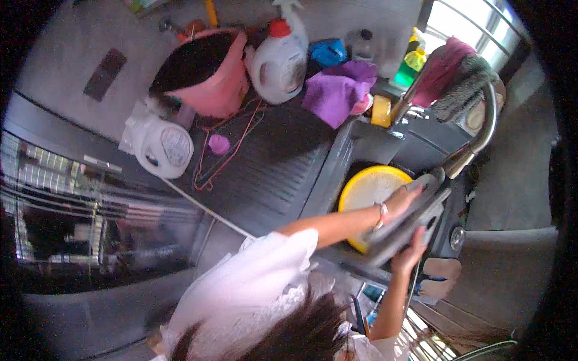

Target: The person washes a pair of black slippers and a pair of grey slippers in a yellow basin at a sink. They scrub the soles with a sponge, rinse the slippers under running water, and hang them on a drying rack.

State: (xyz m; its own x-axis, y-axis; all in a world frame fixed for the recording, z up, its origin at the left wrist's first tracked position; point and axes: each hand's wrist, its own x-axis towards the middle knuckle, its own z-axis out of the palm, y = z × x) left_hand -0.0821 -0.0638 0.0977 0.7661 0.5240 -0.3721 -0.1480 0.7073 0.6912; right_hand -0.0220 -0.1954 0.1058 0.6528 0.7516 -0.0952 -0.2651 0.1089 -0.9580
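Observation:
My left hand [404, 201], with a bracelet at the wrist, grips a flat grey panel-like object [397, 230] from its left side. Its lower right side rests in my right hand [412, 252]. Blur hides what kind of thing it is; a dark hole shows near its upper right end. Both hands hold it tilted over the sink [336, 194], just below the mouth of a bent metal faucet [483, 131]. Beneath it sits a round basin with a yellow rim [345, 194], partly covered by my left forearm. Whether water is running cannot be told.
On the ribbed drainboard [266, 180] lie a pink clothes hanger [230, 162] and a purple cap [219, 145]. Behind stand a pink bucket [216, 85], white jugs [165, 146] [280, 67], a purple cloth [338, 92], a yellow sponge [381, 110] and a green-liquid bottle [406, 72]. Cloths [445, 72] drape the faucet.

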